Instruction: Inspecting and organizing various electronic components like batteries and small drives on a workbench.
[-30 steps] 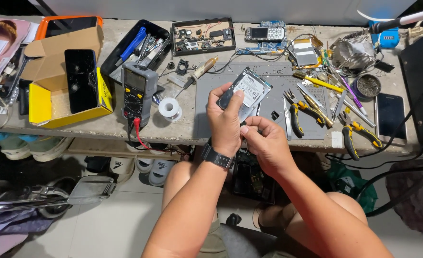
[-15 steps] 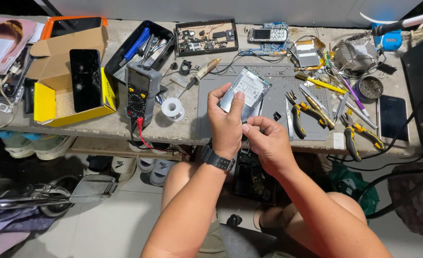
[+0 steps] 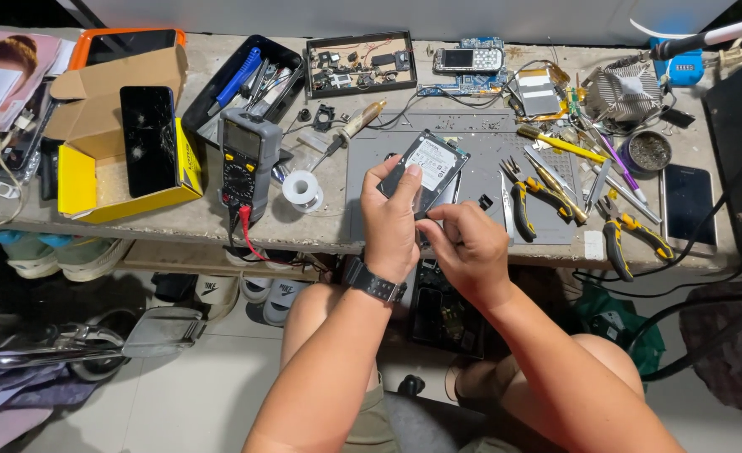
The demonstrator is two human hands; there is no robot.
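Bare arms, black wristwatch [image 3: 375,283], olive shorts [image 3: 371,424].

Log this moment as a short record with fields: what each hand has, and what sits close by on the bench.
left hand: grips the small hard drive, tilted above the grey mat
right hand: fingers at the drive's lower edge
left of mat: solder spool, multimeter
right of mat: yellow-handled pliers, screwdrivers
far left: yellow box with a cracked phone
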